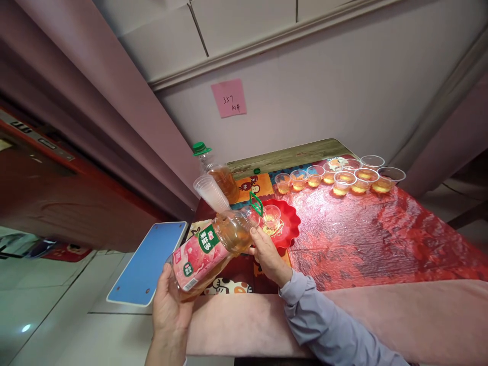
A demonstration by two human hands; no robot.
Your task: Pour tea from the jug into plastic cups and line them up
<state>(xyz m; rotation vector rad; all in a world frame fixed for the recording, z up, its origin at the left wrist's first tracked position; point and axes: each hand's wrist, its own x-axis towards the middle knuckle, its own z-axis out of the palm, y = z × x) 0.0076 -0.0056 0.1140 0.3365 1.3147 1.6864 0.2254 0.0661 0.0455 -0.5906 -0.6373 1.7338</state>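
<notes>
Juice bottle (202,254) tilts left of a red plate (293,223), its mouth toward the plate's clear cup (271,217), a left hand (171,305) cupped around its base and a right hand (269,256) half-curled around its neck.

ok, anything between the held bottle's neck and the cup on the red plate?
Nothing separate that I can see. Left hand is at the bottle's base, right hand near its neck, which points toward the cup on the red plate. The green handle juts up at the neck; the mouth is hard to make out.
</notes>
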